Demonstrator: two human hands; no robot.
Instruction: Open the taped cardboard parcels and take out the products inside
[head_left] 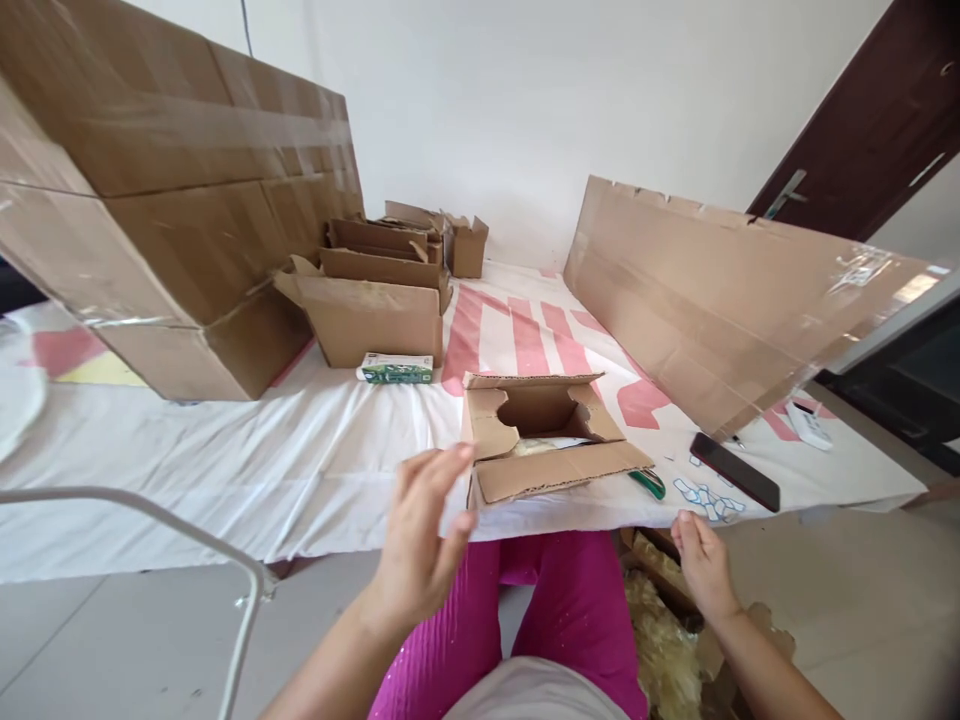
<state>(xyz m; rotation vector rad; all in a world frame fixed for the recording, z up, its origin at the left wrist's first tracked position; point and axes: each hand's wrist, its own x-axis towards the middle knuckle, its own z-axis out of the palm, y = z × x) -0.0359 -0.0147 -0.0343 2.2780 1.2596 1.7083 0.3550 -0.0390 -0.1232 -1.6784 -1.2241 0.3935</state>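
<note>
A small cardboard box (562, 475) lies at the table's front edge with its flaps up, and something pale shows in its dark opening. Beside its left front corner is my left hand (424, 530), fingers apart and holding nothing; whether a fingertip touches the flap I cannot tell. My right hand (705, 568) is at the table edge to the right of the box, its fingers closed together. What they hold, if anything, is hidden. Just beyond it are small blue-edged white paper pieces (709, 500). A green-handled tool (649, 484) is partly covered by the box's front flap.
A black phone (735, 470) rests near the paper pieces. Stacked taped cartons (195, 200) tower at left, beside several open boxes (379, 315) and a green-white carton (397, 368). A large cardboard sheet (720, 290) stands at right. Scrap fills a floor box (664, 640).
</note>
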